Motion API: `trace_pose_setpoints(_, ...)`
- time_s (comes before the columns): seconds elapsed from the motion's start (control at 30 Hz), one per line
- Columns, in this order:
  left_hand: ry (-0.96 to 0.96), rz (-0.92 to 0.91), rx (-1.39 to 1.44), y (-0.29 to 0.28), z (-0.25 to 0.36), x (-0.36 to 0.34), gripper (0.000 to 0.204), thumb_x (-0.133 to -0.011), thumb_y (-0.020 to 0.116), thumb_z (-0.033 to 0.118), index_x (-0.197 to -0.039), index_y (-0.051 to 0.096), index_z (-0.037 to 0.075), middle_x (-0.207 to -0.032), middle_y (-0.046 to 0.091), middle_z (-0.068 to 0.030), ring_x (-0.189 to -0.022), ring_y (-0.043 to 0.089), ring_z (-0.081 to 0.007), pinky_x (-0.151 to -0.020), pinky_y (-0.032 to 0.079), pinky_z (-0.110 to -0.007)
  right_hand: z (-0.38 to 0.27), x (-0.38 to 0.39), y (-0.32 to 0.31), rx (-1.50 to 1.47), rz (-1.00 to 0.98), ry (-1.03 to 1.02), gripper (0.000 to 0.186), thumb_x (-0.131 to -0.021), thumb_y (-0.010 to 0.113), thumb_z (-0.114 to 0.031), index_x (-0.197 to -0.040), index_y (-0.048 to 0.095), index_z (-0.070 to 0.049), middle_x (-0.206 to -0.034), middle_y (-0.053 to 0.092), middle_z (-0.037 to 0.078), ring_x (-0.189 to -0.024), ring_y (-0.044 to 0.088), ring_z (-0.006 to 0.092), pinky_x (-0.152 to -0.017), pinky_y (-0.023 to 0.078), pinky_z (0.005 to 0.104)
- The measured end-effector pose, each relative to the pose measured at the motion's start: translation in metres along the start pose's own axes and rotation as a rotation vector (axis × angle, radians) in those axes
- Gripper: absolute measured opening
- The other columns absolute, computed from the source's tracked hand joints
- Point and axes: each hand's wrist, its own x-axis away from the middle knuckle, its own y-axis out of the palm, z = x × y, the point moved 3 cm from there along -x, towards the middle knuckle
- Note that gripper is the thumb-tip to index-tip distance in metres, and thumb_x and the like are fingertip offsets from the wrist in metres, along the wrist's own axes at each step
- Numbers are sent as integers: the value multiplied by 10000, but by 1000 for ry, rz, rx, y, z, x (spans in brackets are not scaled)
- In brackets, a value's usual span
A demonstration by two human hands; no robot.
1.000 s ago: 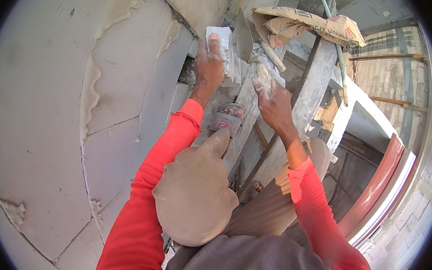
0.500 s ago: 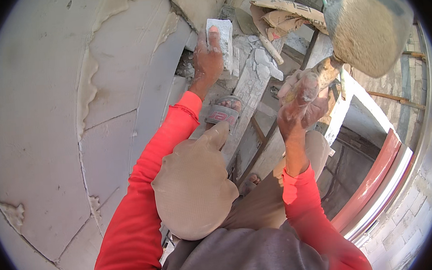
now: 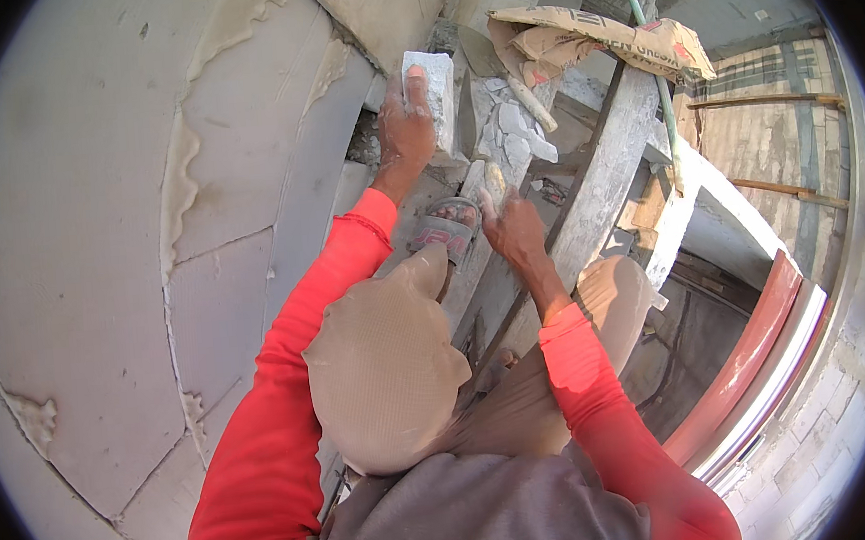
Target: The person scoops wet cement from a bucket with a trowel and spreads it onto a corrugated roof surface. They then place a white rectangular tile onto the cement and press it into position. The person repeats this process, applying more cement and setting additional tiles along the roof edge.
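Right hand (image 3: 516, 226) dropped near the right edge of the plank (image 3: 473, 275), gripping a handle (image 3: 494, 177) — left hand (image 3: 405, 139) grips a white block (image 3: 442, 107).

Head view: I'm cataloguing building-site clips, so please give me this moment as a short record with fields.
Left hand: holding a pale block
Right hand: closed on a tool handle; blade hard to make out
Beside the block: broken pale fragments, to its right
Loose tool: pale handle, lying by the fragments
Beyond the right hand: brown paper sack and thin green pole, crossing
Footwear: grey sandal, between the forearms
Sleeves: red, both arms
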Motion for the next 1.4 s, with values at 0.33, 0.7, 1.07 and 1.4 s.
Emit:
trace_pose_setpoints(0.33, 4, -11, 14, 0, 14, -9, 636, -1118, 414, 505, -1348, 585, -63, -1227, 682, -308, -1159, 640, -469, -1023, 479, -498, -33, -36, -26, 16, 14, 7, 440, -1037, 645, -363, -1033, 602, 75, -810, 721, 297, -702, 708, 491, -646, 537, 563)
trace_pose_setpoints(0.7, -35, -51, 99, -6, 7, 0, 662, -1117, 414, 504, -1370, 557, -91, -1285, 652, -292, -1186, 611, -409, -1059, 451, -450, 41, -11, 11, -19, -406, 316, 593, -1025, 632, -466, -906, 720, 109, -741, 661, 349, -736, 691, 517, -697, 531, 566)
trace_pose_setpoints(1.07, -593, -319, 992, -42, 3, 51, 560, -1124, 423, 457, -1465, 555, 33, -1448, 611, -104, -1312, 593, -271, -1146, 434, -435, 8, 55, -3, -232, -485, 284, 559, -1067, 615, -463, -831, 637, 43, -564, 510, 102, -530, 452, 205, -543, 423, 439)
trace_pose_setpoints(1.4, -1087, -584, 829, -52, -22, 69, 707, -905, 711, 524, -1428, 582, 68, -1292, 673, -144, -1114, 693, -340, -959, 566, -594, 18, 89, -7, -206, -537, 346, 392, -1039, 666, -333, -906, 659, 36, -639, 602, 142, -578, 546, 214, -578, 459, 421)
